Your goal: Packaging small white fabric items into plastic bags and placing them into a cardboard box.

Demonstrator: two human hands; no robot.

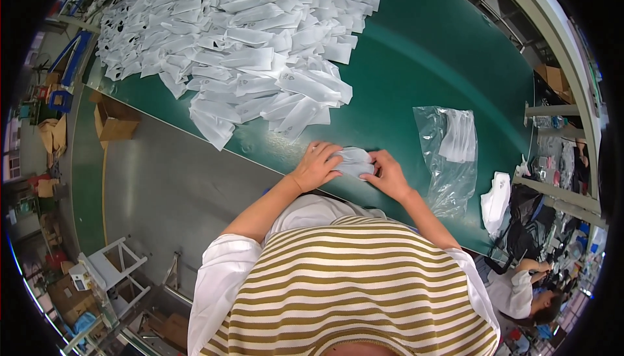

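Striped top (344, 271), brown and white, nearest the camera; its wearer is at the near edge of a green table (442, 50). Just beyond, over the table by that edge, is the held stack (354, 159) of pale packets. Left hand (316, 164) grasps its left end, fingers laid over the top; right hand (388, 174) grips its right end between thumb and fingers. Neither hand is released.

Progress, judged from layout: looks early, far more left than done. Done, apparently: one small group of packets (459, 136), lined up side by side at the upper part of a clear bag (448, 190), right of the hands; inside it or on top, hard to tell. In hand: the held stack, roughly evened up, apart from the bag. Left: the big pile (247, 57) of loose packets, far left of the table, overlapping at mixed angles.

Counts: hands, two; held stack, one, layers not countable; group at the bag, one, maybe four or five packets showing; clear bag, one; pile, one, packets too many and overlapped to count; white bundle (496, 201) near the table's right end, one, contents unclear; co-worker (517, 294), lower right, one.
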